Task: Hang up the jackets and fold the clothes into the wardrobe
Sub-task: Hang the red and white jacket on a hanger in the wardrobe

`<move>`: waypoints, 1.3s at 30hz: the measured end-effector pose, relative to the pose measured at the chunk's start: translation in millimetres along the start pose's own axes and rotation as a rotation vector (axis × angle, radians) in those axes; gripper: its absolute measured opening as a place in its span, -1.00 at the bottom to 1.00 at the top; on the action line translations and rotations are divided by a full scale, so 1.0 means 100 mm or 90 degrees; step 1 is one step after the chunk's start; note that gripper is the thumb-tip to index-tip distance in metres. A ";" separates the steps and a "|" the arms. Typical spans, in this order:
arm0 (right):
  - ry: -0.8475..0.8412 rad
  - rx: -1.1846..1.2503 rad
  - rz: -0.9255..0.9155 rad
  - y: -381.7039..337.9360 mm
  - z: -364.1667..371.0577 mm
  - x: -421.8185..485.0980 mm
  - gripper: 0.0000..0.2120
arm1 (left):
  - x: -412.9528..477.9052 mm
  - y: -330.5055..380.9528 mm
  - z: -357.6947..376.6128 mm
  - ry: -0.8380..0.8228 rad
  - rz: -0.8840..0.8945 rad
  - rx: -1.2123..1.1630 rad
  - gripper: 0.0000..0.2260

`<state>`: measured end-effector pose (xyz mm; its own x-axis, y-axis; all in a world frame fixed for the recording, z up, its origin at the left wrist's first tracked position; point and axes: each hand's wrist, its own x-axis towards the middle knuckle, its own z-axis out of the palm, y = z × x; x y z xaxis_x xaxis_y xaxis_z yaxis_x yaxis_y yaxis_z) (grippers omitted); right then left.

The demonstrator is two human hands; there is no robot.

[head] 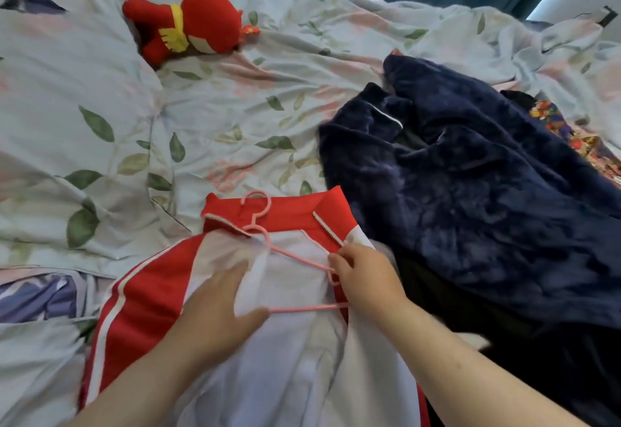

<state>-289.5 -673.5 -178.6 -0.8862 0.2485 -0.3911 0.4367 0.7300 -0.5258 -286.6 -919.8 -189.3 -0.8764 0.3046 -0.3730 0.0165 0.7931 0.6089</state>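
Obs., left to right. Leaf-printed pale bed sheet [218, 107] carries everything. Red-and-yellow plush toy [188, 27] lies far up on the left, well apart from the work.

Red-and-white zip-front jacket [148, 292] lies open on the bed directly in front of me, lining up, collar pointing away. My left hand [218, 302] rests flat on the white lining, fingers [235, 275] straight and together, pressing the cloth down; they grip nothing.

Thin pink plastic hanger [295, 256] lies on the lining, its hook over the red collar. Its left shoulder appears tucked under the left front panel; the right shoulder and part of the bottom bar lie bare. My right hand [366, 279] pinches that right shoulder end, fingers [339, 258] curled round the wire-thin arm.

Dark navy plush fleece garment [470, 191] lies heaped just beside the jacket on the right, with a multicoloured printed cloth [551, 117] showing past it at the far edge.

Judgement: step in hand is fitting the hanger into the first jacket; hanging and all folding are not yet done. Next move calls for sliding the right hanger end under the right shoulder of the jacket while the left hand keeps the lining from bunching, then closing the fronts. Risk: slippery lining lets the hanger skew.
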 end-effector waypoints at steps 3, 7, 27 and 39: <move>0.089 -0.030 0.032 0.16 0.06 0.00 -0.93 | -0.04 -0.31 0.35 -0.018 0.066 0.176 -0.25; 0.105 -0.042 0.121 0.30 0.11 0.06 -0.62 | -0.10 -0.42 0.55 0.029 0.122 0.239 -0.35; -0.100 0.603 0.077 0.27 -0.62 -0.09 -0.78 | 0.06 -0.30 0.77 0.308 0.189 0.178 -0.75; 0.154 0.216 -0.103 0.11 0.26 -0.54 -0.80 | -0.32 -0.10 0.59 0.170 0.166 0.051 -0.36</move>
<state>-232.5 -695.5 -182.4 -0.9406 0.3188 -0.1166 0.2793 0.5316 -0.7996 -230.7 -906.8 -225.0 -0.9325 0.3610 -0.0105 0.2833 0.7490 0.5989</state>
